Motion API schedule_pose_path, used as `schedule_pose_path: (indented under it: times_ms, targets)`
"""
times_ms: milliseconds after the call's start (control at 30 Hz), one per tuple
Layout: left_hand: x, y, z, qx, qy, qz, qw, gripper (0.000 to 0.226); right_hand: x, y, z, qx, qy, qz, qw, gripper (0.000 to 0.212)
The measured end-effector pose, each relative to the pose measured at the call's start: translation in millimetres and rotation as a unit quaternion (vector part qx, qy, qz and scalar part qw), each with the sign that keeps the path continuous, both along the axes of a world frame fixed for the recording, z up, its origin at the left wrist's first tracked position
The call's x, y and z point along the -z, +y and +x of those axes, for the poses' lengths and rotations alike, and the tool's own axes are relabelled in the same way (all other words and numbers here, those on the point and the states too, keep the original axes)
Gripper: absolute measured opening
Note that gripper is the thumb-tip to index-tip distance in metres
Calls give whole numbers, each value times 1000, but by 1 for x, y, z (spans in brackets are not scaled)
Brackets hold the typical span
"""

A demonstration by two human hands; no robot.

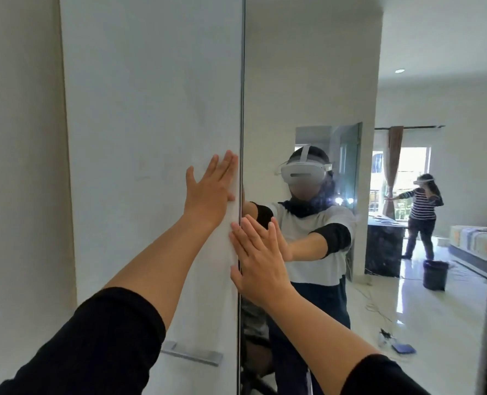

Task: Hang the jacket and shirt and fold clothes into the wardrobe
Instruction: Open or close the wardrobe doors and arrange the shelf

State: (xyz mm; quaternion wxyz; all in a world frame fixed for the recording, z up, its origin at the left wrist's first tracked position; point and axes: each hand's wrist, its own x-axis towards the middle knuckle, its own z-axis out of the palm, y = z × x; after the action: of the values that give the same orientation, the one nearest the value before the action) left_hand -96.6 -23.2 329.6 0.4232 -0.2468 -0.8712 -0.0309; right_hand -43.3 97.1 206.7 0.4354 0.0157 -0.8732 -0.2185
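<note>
A bright room with white walls and a glossy tiled floor shows only as a reflection; directly ahead stands the tall white wardrobe (151, 138), its plain matt white door under the left hand (208, 192) and its full-height mirrored door (307, 81) under the right hand (260, 260). Both hands are spread flat, fingers straight, palms pressing the panels either side of the dark seam between them; neither grips anything. Below the left forearm a flat brushed-metal bar handle (192, 355) sits on the white door, untouched.

The jacket, shirt and other clothes are not in view, so presumably they lie inside or behind the person. The doors look stiff, flat and fairly heavy; the mirror is smooth, slippery to a palm and fragile, so a push is best kept even and near the edge. For pulling, the metal handle looks the surest hold. Whether the doors are fully closed is hard to tell from this angle.
</note>
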Motion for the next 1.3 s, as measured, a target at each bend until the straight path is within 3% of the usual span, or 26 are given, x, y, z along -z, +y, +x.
schedule_pose_path:
  times_ms: [133,233,367,500,700,933,1300]
  targets:
    - [-1,3,11,16,-14,40,999,68,-4,-7,18,10,-38,5,999,64]
    - [6,27,34,94,-5,107,990,61,9,10,48,37,-37,0,999,62]
    - [34,94,75,238,15,24,971,68,32,72,110,138,-28,6,990,72]
    - [46,163,125,306,37,-58,949,75,44,130,177,232,-31,-7,972,78]
    - [64,243,169,355,85,-118,923,80,61,193,245,336,-41,-9,941,68]
    - [65,307,184,342,97,-166,920,79,73,241,261,351,-54,8,935,65]
    - [73,345,167,378,129,-128,908,74,78,272,261,378,-74,55,921,58]
